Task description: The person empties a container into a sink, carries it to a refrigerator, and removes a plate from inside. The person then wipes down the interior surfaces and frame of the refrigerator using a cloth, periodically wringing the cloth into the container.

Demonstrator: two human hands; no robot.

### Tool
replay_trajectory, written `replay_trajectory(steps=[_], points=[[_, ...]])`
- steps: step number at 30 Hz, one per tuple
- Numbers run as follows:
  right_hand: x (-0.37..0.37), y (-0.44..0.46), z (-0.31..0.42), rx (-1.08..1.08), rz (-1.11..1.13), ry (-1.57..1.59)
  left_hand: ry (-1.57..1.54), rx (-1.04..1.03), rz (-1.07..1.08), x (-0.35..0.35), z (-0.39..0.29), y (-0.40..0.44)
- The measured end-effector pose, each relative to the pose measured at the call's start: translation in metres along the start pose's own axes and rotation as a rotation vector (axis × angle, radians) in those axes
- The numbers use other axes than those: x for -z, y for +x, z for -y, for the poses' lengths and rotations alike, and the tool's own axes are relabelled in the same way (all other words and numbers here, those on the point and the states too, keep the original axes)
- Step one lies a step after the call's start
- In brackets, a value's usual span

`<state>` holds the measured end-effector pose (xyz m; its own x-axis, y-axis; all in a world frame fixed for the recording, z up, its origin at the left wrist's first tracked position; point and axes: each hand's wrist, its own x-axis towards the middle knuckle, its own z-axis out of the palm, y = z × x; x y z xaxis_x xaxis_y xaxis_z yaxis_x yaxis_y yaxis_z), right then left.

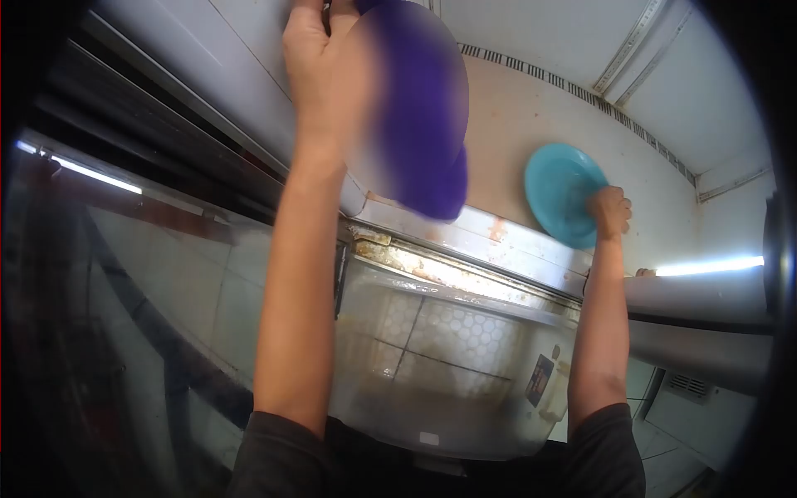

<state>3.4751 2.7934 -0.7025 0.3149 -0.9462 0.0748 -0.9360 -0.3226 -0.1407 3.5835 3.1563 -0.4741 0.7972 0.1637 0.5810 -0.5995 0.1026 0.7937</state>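
Observation:
My left hand is raised at the top of the view, its fingertips partly cut off by the frame edge. It grips a purple cloth that hangs down to its right; a blur covers part of the cloth and the side of the hand. Further right, my right hand has its fingers curled on the right rim of a round turquoise plate. The plate's inner face is turned up toward me, over the light counter.
Below the counter's white tiled front edge, a clear plastic bin stands close to my body. Dark glass-like panels lie on the left. A patterned tile border runs along the wall at the back.

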Motion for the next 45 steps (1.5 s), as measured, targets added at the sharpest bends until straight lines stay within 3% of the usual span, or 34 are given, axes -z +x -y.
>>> replay_trajectory(steps=[1, 3, 4, 7, 10, 11, 12, 15, 18, 20, 23, 24, 26, 27, 29, 31, 32, 37, 40, 45], points=[[-0.01, 0.013, -0.007, -0.002, -0.012, -0.001, -0.008, 0.026, 0.107, 0.006, -0.01, -0.003], [-0.013, 0.027, -0.009, 0.329, 0.23, 0.116, 0.029, -0.018, 0.244, 0.016, -0.018, 0.008], [-0.019, 0.033, -0.006, 0.444, 0.163, 0.148, 0.021, 0.009, 0.266, 0.019, -0.021, 0.005], [0.044, 0.021, 0.033, 0.44, 0.44, 0.519, -0.086, 0.046, 0.274, 0.02, -0.044, 0.004], [0.052, 0.047, 0.075, 0.458, 0.226, 0.715, -0.14, -0.123, 0.191, 0.021, -0.043, 0.003], [0.046, 0.054, 0.095, 0.468, -0.057, 0.671, -0.123, -0.062, 0.215, 0.042, -0.035, 0.017], [0.032, 0.067, 0.113, 0.444, -0.176, 0.728, -0.105, -0.002, 0.239, 0.062, -0.027, 0.031], [0.009, 0.075, 0.167, 0.414, -0.271, 0.728, 0.022, -0.06, 0.245, 0.068, -0.027, 0.021], [-0.043, 0.084, 0.208, 0.558, -0.225, 0.766, 0.222, -0.2, 0.221, 0.071, -0.034, 0.012], [-0.066, 0.062, 0.22, 0.567, -0.112, 0.86, 0.244, -0.161, 0.196, 0.073, -0.034, 0.01], [-0.08, 0.025, 0.21, 0.846, -0.146, 0.817, 0.226, -0.128, 0.187, 0.078, -0.035, 0.007], [-0.034, -0.019, 0.198, 0.634, 0.271, 0.959, 0.212, -0.126, 0.185, 0.079, -0.035, 0.007], [-0.049, -0.025, 0.184, 0.686, 0.41, 0.856, 0.158, -0.112, 0.196, 0.076, -0.04, 0.007], [-0.015, -0.059, 0.169, 0.615, 0.53, 0.964, 0.137, -0.111, 0.199, 0.074, -0.045, 0.006], [-0.021, -0.074, 0.153, 0.617, 0.531, 1.029, 0.202, -0.159, 0.169, 0.068, -0.055, 0.003], [-0.006, -0.092, 0.14, 0.503, 0.73, 1.002, 0.17, -0.155, 0.187, 0.071, -0.063, 0.003], [-0.006, -0.094, 0.135, 0.512, 0.718, 1.01, 0.157, -0.152, 0.195, 0.073, -0.068, 0.003], [-0.009, -0.104, 0.112, 0.438, 1.129, 1.015, 0.109, -0.141, 0.239, 0.079, -0.092, 0.009], [0.002, -0.11, 0.101, 0.446, 1.213, 1.05, 0.107, -0.139, 0.289, 0.089, -0.109, 0.013], [0.055, -0.117, 0.08, 0.494, 1.141, 0.971, 0.114, -0.144, 0.377, 0.104, -0.138, 0.02]])
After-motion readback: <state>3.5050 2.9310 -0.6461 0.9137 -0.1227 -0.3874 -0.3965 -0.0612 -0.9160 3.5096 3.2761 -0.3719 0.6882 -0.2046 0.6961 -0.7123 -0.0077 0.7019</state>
